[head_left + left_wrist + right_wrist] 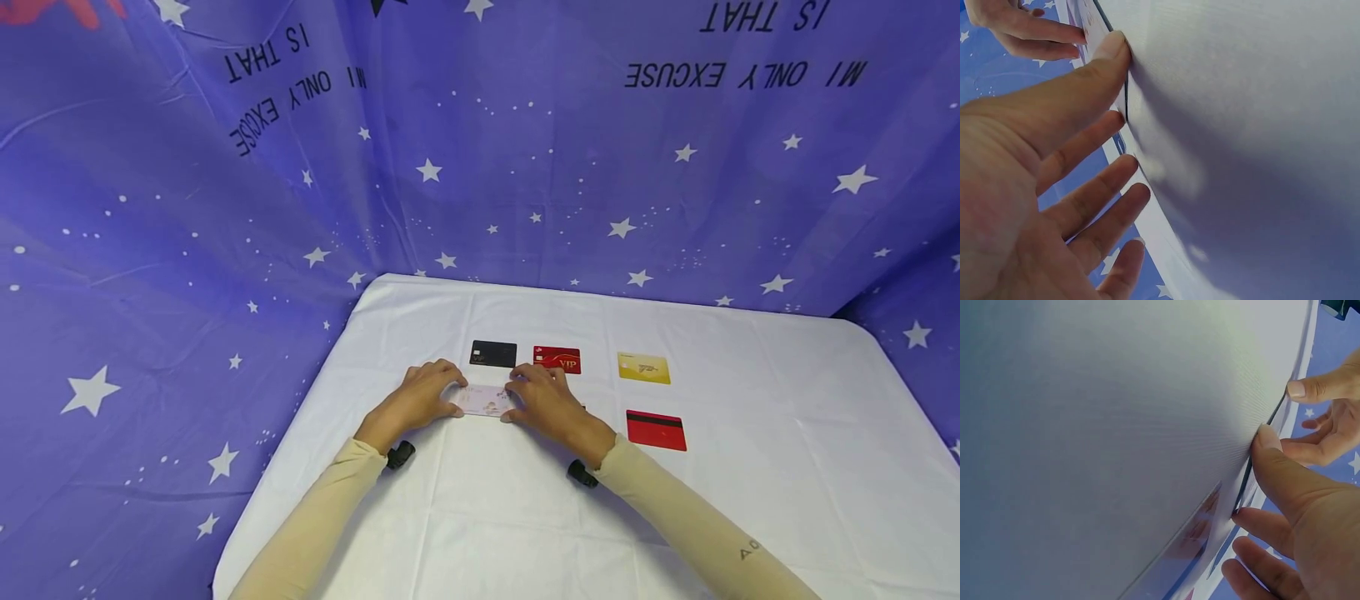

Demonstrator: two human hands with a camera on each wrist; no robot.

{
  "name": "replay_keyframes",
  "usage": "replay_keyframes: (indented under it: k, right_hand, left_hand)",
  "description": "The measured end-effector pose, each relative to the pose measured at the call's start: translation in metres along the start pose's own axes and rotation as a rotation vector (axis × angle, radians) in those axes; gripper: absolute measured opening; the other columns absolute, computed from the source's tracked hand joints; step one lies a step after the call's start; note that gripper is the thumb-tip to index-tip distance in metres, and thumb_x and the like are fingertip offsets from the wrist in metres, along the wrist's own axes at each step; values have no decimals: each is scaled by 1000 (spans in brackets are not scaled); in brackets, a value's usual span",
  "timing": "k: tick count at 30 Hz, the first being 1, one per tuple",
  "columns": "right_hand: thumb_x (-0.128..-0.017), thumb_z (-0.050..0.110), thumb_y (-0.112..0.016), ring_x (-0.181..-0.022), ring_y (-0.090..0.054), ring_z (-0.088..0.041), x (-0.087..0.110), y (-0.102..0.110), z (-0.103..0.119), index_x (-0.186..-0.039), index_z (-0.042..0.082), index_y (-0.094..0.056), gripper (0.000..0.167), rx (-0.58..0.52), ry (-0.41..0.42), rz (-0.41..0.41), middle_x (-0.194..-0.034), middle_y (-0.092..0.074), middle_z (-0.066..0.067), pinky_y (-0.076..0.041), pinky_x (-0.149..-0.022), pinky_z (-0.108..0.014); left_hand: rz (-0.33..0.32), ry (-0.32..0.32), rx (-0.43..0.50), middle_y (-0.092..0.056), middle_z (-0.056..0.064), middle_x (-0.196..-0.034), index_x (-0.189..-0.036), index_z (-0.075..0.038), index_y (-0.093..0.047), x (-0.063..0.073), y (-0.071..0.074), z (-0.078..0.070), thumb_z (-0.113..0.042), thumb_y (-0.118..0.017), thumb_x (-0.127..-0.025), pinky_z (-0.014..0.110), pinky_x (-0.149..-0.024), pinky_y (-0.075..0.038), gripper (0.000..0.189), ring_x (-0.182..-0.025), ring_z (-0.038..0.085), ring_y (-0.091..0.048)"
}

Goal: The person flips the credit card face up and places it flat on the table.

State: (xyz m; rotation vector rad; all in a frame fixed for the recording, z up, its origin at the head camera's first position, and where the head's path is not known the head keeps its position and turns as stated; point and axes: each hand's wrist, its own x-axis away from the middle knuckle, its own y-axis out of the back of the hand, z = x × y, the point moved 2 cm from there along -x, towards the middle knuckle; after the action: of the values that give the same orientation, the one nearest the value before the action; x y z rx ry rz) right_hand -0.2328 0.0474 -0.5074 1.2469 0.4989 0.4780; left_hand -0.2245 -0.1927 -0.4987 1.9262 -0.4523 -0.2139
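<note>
A pale pink card with a small printed pattern (483,400) lies on the white cloth in the head view, between both hands. My left hand (418,398) pinches its left end, thumb on the near edge and index finger at the far edge. At the right end, my right hand (551,404) grips it the same way. From the left wrist, the left thumb (1110,53) shows against the card's edge, other fingers spread apart. The right wrist view shows a picture-printed card (1191,540) on the cloth beside the right hand; in the head view that hand mostly hides it.
Behind the hands lie a black card (493,354) and a red VIP card (557,360). To the right are a yellow card (643,368) and a red card with a dark stripe (656,430). A purple starred curtain (525,167) hangs around the white table (750,500).
</note>
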Motion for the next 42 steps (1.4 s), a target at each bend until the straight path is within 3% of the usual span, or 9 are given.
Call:
replay_keyframes:
  k: [13, 21, 27, 42]
  right_hand:
    - [-84, 44, -88, -135, -54, -29, 1, 0, 0, -126, 12, -77, 54, -11, 1, -9, -140, -64, -8, -39, -101, -54]
    - [-83, 47, -89, -133, -55, -30, 7, 3, -4, -130, 13, -74, 59, -59, 5, -21, -138, -64, -9, -37, -101, -55]
    - [-86, 47, -87, -138, -53, -34, 12, 17, -14, -137, 15, -70, 63, -89, -17, -32, -141, -61, -11, -33, -103, -56]
    - [-86, 41, -88, -135, -53, -37, 49, 48, -64, -142, 12, -65, 68, -110, -120, -69, -141, -61, -14, -33, -99, -55]
  left_hand:
    - [3, 9, 7, -64, 7, -135, -125, -14, -73, 2, 6, -6, -27, -88, -87, 53, -106, -34, 43, -131, 27, -56]
    - [34, 19, 19, -63, 7, -137, -135, -14, -65, -1, 5, -11, -34, -87, -88, 54, -110, -32, 57, -131, 27, -55]
    - [42, -8, 25, -58, 9, -146, -148, -12, -54, -13, 7, -27, -41, -83, -90, 52, -113, -33, 71, -138, 27, -51]
    - [99, -124, -12, -56, 6, -145, -142, -12, -62, -48, -8, -85, -42, -79, -94, 48, -117, -31, 59, -137, 23, -51]
